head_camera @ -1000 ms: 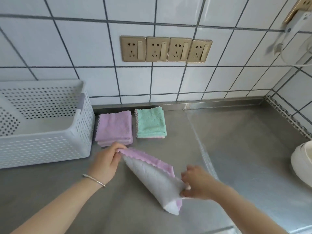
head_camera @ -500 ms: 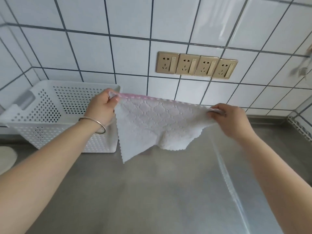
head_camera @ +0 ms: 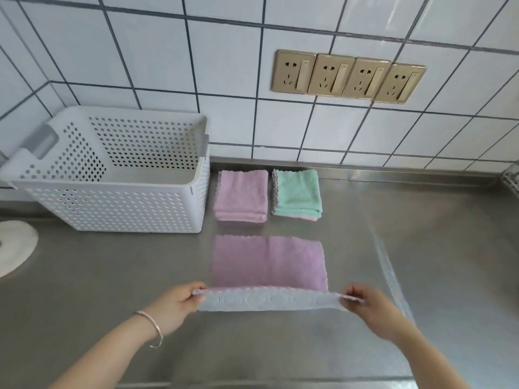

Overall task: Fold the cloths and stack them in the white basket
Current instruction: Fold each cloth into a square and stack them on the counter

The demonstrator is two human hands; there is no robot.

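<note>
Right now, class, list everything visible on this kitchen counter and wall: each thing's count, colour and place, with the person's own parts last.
Perforated plastic basket: one, white, counter left, nothing visible inside.
Folded purple terry cloth: one, right of basket.
Folded mint-green terry cloth: one, right of the purple one.
Spread purple cloth: one, pale underside, counter centre, near edge lifted.
Wall sockets: four, gold, tiled wall.
Round white object: one, far left, partly cut off.
Steel counter: one, grey.
Left hand: silver bangle, pinches cloth's near-left corner.
Right hand: pinches near-right corner.
</note>
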